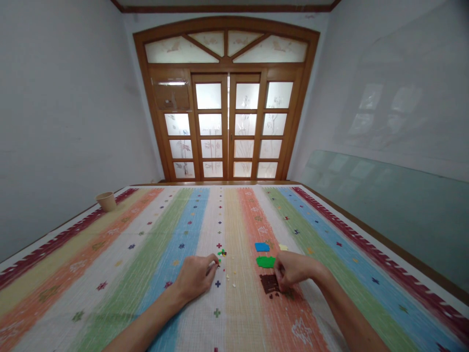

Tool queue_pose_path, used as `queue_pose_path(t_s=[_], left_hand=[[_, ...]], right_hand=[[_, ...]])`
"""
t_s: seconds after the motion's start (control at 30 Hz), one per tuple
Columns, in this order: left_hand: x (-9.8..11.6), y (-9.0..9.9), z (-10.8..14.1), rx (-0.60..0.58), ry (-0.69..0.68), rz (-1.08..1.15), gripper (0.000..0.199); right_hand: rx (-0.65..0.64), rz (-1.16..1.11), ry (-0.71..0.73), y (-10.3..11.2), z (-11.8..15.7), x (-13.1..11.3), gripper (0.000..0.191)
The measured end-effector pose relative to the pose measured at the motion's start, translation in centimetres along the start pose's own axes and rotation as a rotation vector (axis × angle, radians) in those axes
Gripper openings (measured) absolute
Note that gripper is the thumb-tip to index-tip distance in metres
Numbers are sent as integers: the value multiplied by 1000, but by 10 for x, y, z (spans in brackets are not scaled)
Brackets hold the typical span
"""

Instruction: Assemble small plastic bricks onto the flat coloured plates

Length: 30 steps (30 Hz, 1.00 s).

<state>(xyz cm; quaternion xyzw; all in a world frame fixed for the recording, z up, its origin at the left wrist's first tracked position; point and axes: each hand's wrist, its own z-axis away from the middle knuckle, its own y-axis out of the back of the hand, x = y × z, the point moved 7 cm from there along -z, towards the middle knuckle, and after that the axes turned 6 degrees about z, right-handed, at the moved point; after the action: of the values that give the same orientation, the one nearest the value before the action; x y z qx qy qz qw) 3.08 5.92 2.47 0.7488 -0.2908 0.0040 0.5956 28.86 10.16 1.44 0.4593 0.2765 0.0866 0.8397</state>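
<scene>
My left hand rests on the tablecloth with its fingers pinched together. A small pale thing shows at the fingertips, too small to name. Just beyond them lies a little cluster of green, yellow and dark bits. On the right, my right hand is closed, fingertips down at the edge of a dark brown flat piece with small crumbs near it; anything in those fingers is hidden. A green flat piece and a blue one lie beyond. A pale yellow piece is partly behind my right hand.
Small pale yellow crumbs are scattered between my hands. A tan cup stands at the far left table edge. The striped tablecloth covers the table. Wooden glazed doors are beyond it, and a glass panel leans at right.
</scene>
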Motion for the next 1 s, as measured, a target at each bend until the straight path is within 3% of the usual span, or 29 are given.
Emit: queue_pose_path(t_s=[0.47,1.0], left_hand=[[-6,-4,0,3,-20,46,19],[-6,-6,1,-9,-30,37,21]], right_hand=[[-66,-63,112,-8,0,-26,6],[-70,-180,186,-11,-4,-32,7]])
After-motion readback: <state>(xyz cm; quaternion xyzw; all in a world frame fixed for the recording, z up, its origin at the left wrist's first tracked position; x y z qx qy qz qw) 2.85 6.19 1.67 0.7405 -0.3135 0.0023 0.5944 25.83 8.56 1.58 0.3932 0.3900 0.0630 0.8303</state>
